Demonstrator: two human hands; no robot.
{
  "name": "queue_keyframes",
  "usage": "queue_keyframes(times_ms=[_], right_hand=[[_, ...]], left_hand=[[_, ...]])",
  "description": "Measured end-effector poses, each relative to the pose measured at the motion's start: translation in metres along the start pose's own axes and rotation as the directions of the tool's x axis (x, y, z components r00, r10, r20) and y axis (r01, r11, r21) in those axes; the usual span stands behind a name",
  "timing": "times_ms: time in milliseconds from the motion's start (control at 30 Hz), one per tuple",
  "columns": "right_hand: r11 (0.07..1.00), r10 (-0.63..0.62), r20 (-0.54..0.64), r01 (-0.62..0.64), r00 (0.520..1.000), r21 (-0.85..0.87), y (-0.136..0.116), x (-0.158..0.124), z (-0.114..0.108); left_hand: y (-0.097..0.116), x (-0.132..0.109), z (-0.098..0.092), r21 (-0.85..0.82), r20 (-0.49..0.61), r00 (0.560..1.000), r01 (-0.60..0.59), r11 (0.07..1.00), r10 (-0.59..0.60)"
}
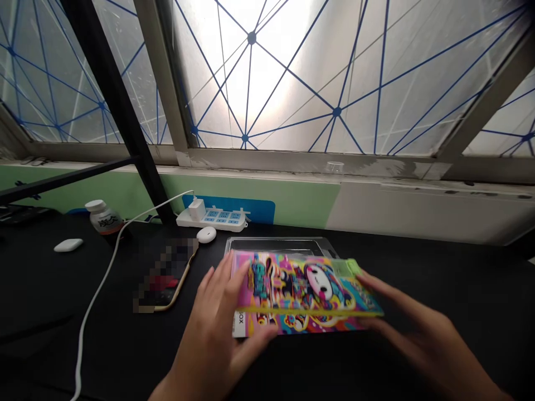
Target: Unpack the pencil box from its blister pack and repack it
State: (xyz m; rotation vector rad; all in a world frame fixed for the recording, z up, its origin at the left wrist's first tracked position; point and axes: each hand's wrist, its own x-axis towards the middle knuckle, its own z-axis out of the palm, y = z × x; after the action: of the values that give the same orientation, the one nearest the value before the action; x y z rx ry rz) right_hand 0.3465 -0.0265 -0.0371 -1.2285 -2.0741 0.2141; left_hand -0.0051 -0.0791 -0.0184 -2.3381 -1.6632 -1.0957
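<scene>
A flat, brightly coloured cartoon box (292, 284) lies at the middle of the black table, with a character's white face printed on it. Along its front runs a yellow edge, and below that shows a second printed strip with "BOX" lettering on white. My left hand (221, 317) grips the left end, fingers over the top and thumb at the front. At the right end, my right hand (405, 317) holds a corner between fingers and thumb, near a bright green piece (353, 267). Behind the box, partly covered, is a clear plastic tray (276, 240).
To the left lie a phone (175, 273), a round white case (206, 234) and a small white object (68, 245). A white-capped bottle (104, 217) stands behind a white cable (102, 281). A power strip (219, 219) sits by the wall, near a black metal post (121, 100).
</scene>
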Motion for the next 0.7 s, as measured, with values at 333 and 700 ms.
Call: queue_keyframes(times_ms=[333,700], right_hand=[[0.996,-0.022,0.082,0.028,0.996,-0.082,0.023,0.078,0.048],[0.901,-0.254,0.177,0.299,0.951,-0.315,0.032,0.060,0.053]], left_hand=[[-0.038,0.067,0.035,0.155,0.333,0.906,0.220,0.963,-0.260],[-0.043,0.063,0.034,0.218,0.348,0.917,0.122,0.968,-0.193]])
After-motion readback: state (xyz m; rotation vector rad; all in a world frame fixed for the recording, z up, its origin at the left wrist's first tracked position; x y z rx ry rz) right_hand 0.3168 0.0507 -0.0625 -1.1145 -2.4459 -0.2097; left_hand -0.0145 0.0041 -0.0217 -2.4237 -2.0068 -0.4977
